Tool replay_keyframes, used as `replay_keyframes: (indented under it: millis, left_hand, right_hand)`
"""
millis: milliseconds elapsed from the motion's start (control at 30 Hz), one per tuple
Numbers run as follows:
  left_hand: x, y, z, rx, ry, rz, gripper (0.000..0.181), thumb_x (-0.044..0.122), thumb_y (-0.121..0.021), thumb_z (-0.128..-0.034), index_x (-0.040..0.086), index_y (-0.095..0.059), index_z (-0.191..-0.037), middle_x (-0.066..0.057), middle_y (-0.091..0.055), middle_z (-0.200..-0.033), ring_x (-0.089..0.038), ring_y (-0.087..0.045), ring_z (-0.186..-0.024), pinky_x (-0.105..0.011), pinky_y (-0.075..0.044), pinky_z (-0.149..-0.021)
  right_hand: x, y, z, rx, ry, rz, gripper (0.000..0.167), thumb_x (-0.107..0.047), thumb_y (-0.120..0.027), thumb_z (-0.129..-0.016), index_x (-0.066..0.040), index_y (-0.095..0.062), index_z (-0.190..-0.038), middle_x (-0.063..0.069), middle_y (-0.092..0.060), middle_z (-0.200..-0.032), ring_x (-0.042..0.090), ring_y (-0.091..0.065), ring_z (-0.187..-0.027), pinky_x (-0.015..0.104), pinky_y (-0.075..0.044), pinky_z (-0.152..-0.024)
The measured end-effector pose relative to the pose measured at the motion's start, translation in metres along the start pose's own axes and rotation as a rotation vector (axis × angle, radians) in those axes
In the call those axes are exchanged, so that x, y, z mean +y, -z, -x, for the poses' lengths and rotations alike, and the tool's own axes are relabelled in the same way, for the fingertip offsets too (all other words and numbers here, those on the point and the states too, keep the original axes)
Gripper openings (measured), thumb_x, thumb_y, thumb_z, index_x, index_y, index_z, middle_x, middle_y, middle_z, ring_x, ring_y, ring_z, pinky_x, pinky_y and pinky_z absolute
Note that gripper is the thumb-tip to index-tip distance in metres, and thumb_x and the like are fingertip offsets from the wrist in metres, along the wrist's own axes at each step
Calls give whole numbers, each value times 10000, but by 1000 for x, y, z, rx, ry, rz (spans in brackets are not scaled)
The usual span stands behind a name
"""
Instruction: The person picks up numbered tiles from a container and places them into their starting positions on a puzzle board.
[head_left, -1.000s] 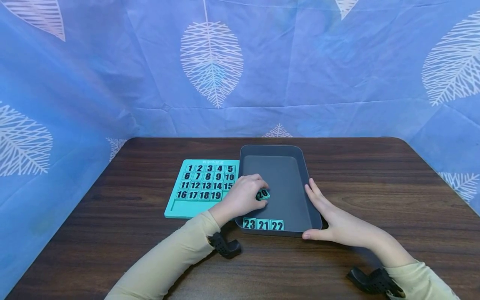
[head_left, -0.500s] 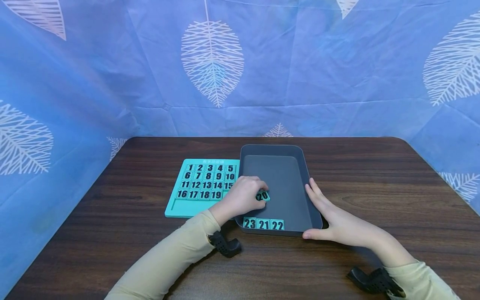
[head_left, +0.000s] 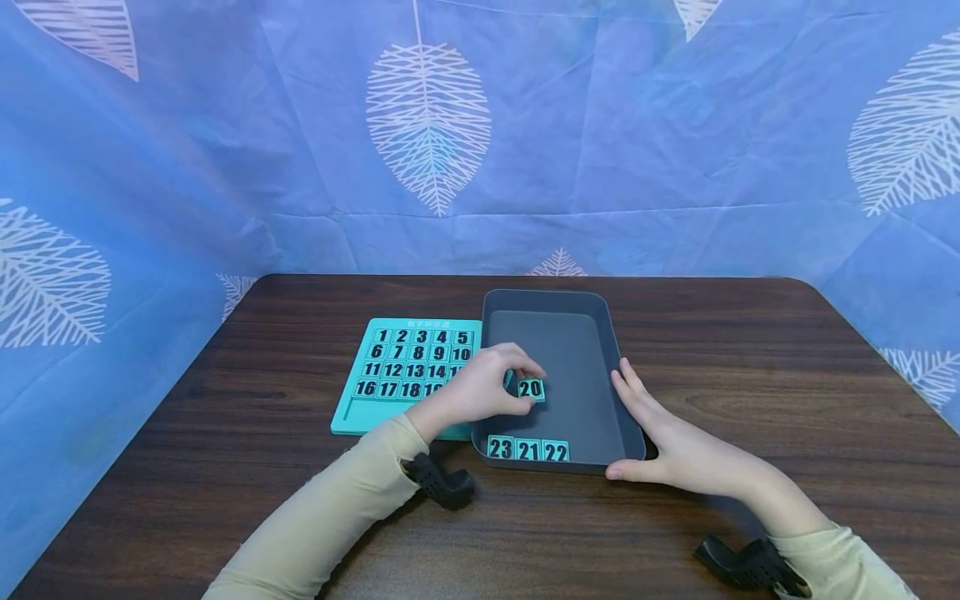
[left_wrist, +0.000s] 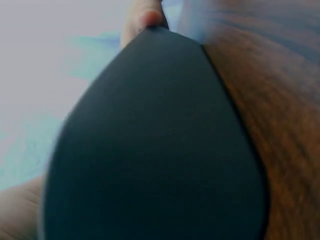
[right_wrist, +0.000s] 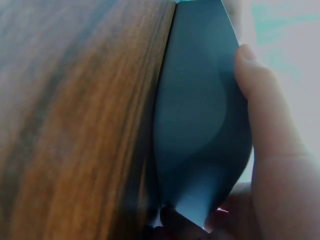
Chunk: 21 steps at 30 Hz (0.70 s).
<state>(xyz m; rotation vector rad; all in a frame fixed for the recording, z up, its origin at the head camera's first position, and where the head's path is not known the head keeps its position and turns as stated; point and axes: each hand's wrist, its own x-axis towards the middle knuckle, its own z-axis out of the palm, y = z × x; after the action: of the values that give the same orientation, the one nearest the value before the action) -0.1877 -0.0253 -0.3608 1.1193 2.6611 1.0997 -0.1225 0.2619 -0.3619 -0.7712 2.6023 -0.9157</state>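
In the head view my left hand (head_left: 487,385) reaches over the left wall of a dark grey tray (head_left: 562,342). Its thumb and fingers pinch a teal number tile marked 20 (head_left: 531,390), just above or on the tray floor; which, I cannot tell. A bit of teal also shows in the curve of that hand. Tiles 23, 21 and 22 (head_left: 528,450) lie in a row along the tray's near edge. My right hand (head_left: 675,446) spreads round the near right corner, straight fingers touching the side wall and the thumb (right_wrist: 252,70) on the near wall.
A teal number board (head_left: 390,408) stands left of the tray, with rows of tiles from 1 on; my left hand hides part of its right side. Both rest on a dark wooden table (head_left: 712,325). A blue leaf-patterned cloth (head_left: 637,150) hangs behind.
My left hand has shifted and turned slightly, its wrist moving left. The 20 tile shows more fully and sits a little further right. My right hand stays at the tray's corner.
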Motion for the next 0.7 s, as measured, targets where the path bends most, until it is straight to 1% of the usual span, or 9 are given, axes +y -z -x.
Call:
replay_keyframes:
  millis: [100, 267, 400, 533, 633, 700]
  left_hand:
    - [-3, 3, 2, -16, -5, 35, 300, 126, -710, -837, 105, -698, -1136, 66, -581, -1025, -79, -515, -901, -251, -457, -745]
    - [-3, 6, 8, -42, -29, 15, 293, 138, -688, -859, 115, -692, -1151, 67, -573, -1051, -82, -513, -915, -276, -461, -753]
    - [-1, 11, 14, -43, -41, 17, 287, 131, -674, -865, 113, -690, -1151, 62, -575, -1064, -95, -521, -910, -306, -470, -760]
    - [-1, 21, 20, -25, -48, 39, 291, 122, -674, -861, 100, -687, -1151, 56, -574, -1075, -119, -526, -897, -334, -469, -734]
    - [-4, 27, 23, -2, -46, 40, 294, 121, -678, -855, 99, -688, -1149, 53, -575, -1075, -124, -515, -891, -349, -461, -716]
    - [-8, 31, 26, 10, -33, 33, 295, 125, -683, -853, 104, -689, -1147, 57, -573, -1077, -115, -510, -904, -357, -465, -724]
  right_hand:
    - [0, 0, 0, -1, 1, -5, 1064, -449, -673, -863, -156, 101, -1531, 49, 251, -1552, 486, -88, -1385, 635, -347, -960]
    - [-1, -1, -1, -4, 3, 1, 1057, -455, -666, -865, -156, 97, -1532, 73, 244, -1554, 481, -99, -1386, 628, -353, -959]
    - [-1, -1, -1, -1, 6, 4, 1061, -462, -667, -863, -150, 94, -1533, 75, 240, -1555, 478, -100, -1387, 626, -352, -962]
    - [-1, -1, -1, 2, 5, -1, 1063, -459, -669, -862, -149, 94, -1532, 43, 250, -1551, 478, -92, -1388, 632, -343, -966]
    - [-1, 0, 0, 2, 4, -1, 1061, -461, -668, -862, -149, 92, -1533, 34, 253, -1550, 477, -88, -1389, 633, -340, -967]
    - [0, 0, 0, 4, 4, 5, 1064, -471, -667, -859, -148, 90, -1533, 43, 248, -1552, 474, -88, -1390, 627, -345, -966]
